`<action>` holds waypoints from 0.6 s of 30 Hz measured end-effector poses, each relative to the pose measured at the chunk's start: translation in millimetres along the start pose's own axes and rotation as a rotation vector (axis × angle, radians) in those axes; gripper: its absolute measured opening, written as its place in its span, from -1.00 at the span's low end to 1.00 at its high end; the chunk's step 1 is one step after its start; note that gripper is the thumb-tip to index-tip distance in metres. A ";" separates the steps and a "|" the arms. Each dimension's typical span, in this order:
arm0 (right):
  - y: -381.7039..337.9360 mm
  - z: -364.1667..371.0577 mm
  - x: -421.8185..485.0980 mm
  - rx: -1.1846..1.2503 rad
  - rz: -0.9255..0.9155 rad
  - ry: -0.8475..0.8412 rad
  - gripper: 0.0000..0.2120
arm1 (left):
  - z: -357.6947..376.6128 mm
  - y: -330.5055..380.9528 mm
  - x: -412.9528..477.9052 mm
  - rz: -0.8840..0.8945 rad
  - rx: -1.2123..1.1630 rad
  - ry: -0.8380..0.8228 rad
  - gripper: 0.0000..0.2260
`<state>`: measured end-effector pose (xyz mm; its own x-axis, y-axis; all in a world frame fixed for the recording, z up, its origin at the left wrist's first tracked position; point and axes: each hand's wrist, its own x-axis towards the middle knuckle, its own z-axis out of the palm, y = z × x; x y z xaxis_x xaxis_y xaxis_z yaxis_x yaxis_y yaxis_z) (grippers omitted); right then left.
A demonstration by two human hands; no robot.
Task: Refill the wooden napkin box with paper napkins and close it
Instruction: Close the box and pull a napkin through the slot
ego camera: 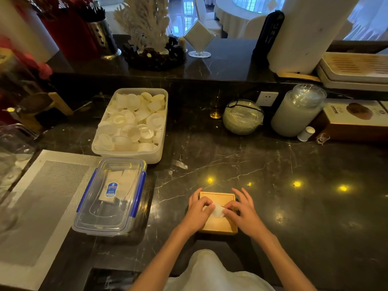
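Both forearms reach to 12 o'clock. Left hand (197,213) and right hand (244,211) pinch a napkin (217,211) protruding from the wooden box (218,224) on the tabletop (273,164). Judged step: finishing; next, neaten napkin.

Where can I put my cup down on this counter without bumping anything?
Right of the wooden napkin box and right hand, the dark counter lies bare up to the plastic-wrapped bowl and milky jar. The left side is crowded: the clear lidded container, the tub of white cups and the grey mat.
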<state>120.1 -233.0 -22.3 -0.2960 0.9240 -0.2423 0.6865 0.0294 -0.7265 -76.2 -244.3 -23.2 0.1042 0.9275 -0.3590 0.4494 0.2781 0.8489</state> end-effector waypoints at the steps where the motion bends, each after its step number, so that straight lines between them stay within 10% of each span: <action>1: 1.1 -1.0 1.4 0.008 0.003 -0.013 -0.91 | -1.0 -2.9 -0.5 0.009 0.002 -0.018 -0.87; 18: 7.6 7.4 0.9 0.145 0.022 0.093 -0.89 | 2.8 -5.1 0.5 0.033 -0.084 0.011 -0.92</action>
<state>120.2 -234.7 -32.8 -0.2145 0.9552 -0.2038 0.5871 -0.0406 -0.8085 -75.9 -246.0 -28.7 0.1083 0.9391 -0.3262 0.3698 0.2666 0.8900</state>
